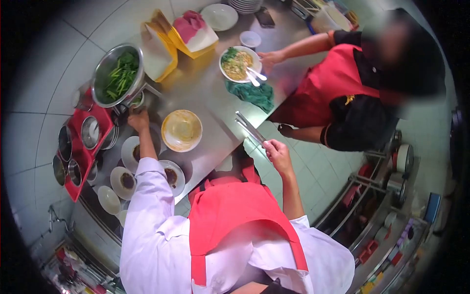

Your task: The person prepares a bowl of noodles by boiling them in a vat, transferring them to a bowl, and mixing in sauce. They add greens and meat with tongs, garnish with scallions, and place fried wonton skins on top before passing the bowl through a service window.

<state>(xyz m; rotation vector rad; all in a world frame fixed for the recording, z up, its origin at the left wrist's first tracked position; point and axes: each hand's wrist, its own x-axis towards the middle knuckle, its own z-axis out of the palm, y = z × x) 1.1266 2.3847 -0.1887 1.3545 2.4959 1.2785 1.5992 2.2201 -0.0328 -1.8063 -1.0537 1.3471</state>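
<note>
My left hand point(138, 120) is closed at the lower edge of a steel bowl point(142, 78) of leafy greens point(121, 76). A small container point(138, 101) with some greens is just above its fingers; what they grip is too small to tell. My right hand point(278, 156) holds metal tongs point(250, 128), which point up and left past the table's edge. Between the hands, a white bowl point(181, 131) with yellowish smears stands on the steel table point(208, 115). Bowls with dark sauce point(128, 181) are near my left forearm.
A co-worker point(333, 83) at the right reaches toward a noodle bowl point(240, 64) with two white spoons. A green cloth point(250, 95) lies below it. Yellow holders point(193, 41) stand at the back. A red tray point(90, 142) with steel bowls is at the left.
</note>
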